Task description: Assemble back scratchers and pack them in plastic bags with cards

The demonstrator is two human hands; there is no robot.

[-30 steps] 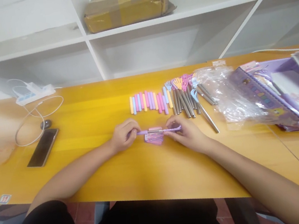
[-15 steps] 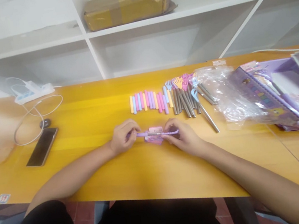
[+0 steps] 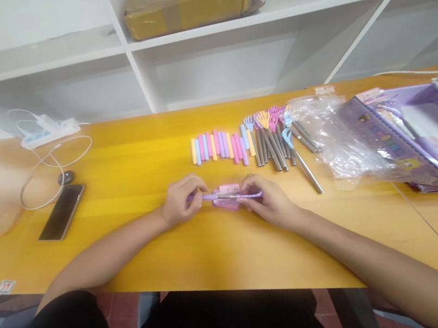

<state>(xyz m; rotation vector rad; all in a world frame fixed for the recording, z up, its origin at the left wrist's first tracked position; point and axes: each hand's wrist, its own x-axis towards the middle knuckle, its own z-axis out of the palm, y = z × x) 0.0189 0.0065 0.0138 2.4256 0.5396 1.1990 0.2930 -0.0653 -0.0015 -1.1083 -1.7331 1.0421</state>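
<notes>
Between my two hands a purple back scratcher (image 3: 227, 196) with a short metal rod lies level, just above the table. My left hand (image 3: 183, 199) is closed round its purple handle end. With thumb and fingers my right hand (image 3: 265, 196) pinches the opposite end, near the purple head. Under the rod is a small pink card or packet (image 3: 227, 205), partly hidden. Beyond my hands stands a row of pastel handle sleeves (image 3: 216, 147) in pink, yellow, blue and purple. Right of them lies a pile of back scratchers (image 3: 269, 143) with metal rods and coloured hand-shaped heads.
Clear plastic bags (image 3: 330, 136) lie right of the pile, against an open purple display box (image 3: 411, 102). On the left are a phone (image 3: 61, 212), a dark round object (image 3: 66, 177), a white cable and a power strip (image 3: 50, 133). A taped carton (image 3: 190, 4) sits on the shelf.
The view has shifted very slightly. Both hands keep their hold on the back scratcher, in nearly the same place.
</notes>
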